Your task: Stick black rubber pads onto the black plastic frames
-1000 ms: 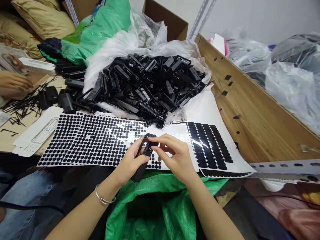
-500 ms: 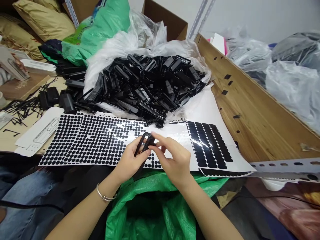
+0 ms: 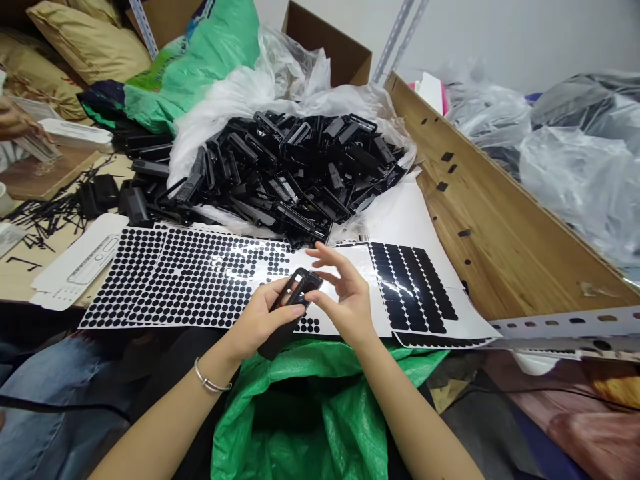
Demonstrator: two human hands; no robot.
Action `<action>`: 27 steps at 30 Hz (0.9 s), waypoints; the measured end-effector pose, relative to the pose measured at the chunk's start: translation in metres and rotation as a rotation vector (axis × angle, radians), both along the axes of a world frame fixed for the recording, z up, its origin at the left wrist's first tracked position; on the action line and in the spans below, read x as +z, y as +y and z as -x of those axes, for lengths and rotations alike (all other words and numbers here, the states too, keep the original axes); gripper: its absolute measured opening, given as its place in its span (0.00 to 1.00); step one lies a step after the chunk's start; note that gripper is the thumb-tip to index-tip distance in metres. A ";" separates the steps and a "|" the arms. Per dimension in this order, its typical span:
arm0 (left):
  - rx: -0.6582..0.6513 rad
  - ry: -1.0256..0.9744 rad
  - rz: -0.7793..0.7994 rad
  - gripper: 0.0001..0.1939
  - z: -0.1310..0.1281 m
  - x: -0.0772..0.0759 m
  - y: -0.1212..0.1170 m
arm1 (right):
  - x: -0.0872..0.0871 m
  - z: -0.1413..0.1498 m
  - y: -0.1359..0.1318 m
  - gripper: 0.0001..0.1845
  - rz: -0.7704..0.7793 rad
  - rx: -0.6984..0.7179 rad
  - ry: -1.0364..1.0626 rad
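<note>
My left hand (image 3: 260,317) is closed round a long black plastic casing (image 3: 277,341), holding it tilted above the front of the sticker sheets. The far end of the casing has a frame-like opening. My right hand (image 3: 347,293) is beside that end, thumb against or very near it, with the fingers raised and apart. Beneath and left of the hands lie white sheets of round black stickers (image 3: 165,280). To the right is a sheet of oblong black stickers (image 3: 415,287). Many similar black casings (image 3: 300,173) are heaped behind, on white plastic.
A green sack (image 3: 300,427) gapes open below my forearms. A wooden board (image 3: 500,227) borders the right side, with clear plastic bags (image 3: 575,167) beyond. Thin black strips (image 3: 45,213) lie at left, near another person's hand (image 3: 20,123). A cardboard box (image 3: 335,40) stands behind.
My right hand's index finger has lifted from the casing and its fingers have spread. The casing has turned in my left hand, showing more of its length. The other person's hand has moved.
</note>
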State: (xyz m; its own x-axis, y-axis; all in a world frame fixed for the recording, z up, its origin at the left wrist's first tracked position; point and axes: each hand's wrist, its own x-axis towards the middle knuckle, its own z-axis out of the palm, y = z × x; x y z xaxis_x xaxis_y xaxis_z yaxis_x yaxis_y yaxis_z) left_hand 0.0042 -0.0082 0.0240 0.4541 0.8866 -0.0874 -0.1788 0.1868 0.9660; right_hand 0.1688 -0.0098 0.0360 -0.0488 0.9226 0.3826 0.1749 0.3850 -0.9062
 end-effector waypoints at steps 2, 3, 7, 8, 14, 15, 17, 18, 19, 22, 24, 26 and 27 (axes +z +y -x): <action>0.012 0.012 -0.032 0.16 -0.001 0.000 0.000 | 0.000 0.004 -0.002 0.25 0.111 0.163 0.115; 0.024 0.024 -0.059 0.16 -0.001 0.001 0.000 | 0.001 0.007 -0.004 0.24 0.152 0.210 0.167; 0.055 0.072 -0.151 0.14 -0.005 0.002 -0.002 | 0.004 0.021 -0.013 0.20 0.283 0.181 0.290; 0.064 0.082 -0.156 0.14 -0.006 0.002 -0.003 | 0.004 0.024 -0.015 0.18 0.309 0.154 0.304; 0.094 0.079 -0.177 0.12 -0.007 -0.001 -0.002 | 0.000 0.031 -0.015 0.18 0.336 0.149 0.434; 0.096 0.067 -0.181 0.13 -0.006 -0.002 -0.001 | -0.001 0.032 -0.015 0.18 0.326 0.139 0.438; 0.118 0.064 -0.184 0.13 -0.007 -0.005 0.000 | -0.002 0.032 -0.014 0.19 0.309 0.126 0.419; 0.138 0.074 -0.185 0.13 -0.007 -0.006 0.001 | -0.001 0.031 -0.013 0.20 0.305 0.130 0.403; 0.154 0.092 -0.187 0.12 -0.007 -0.007 0.002 | 0.000 0.030 -0.012 0.21 0.309 0.143 0.388; 0.171 0.144 -0.193 0.12 -0.005 -0.006 0.005 | 0.004 0.021 -0.008 0.34 0.374 0.237 0.343; 0.144 0.141 -0.190 0.11 -0.001 -0.003 0.004 | 0.004 0.011 -0.003 0.41 0.356 0.270 0.286; -0.067 0.114 -0.219 0.10 0.002 0.000 -0.001 | 0.000 -0.001 0.005 0.36 0.227 0.157 0.131; -0.277 0.103 -0.253 0.09 0.002 0.000 -0.006 | -0.004 -0.007 0.010 0.31 0.149 0.047 0.014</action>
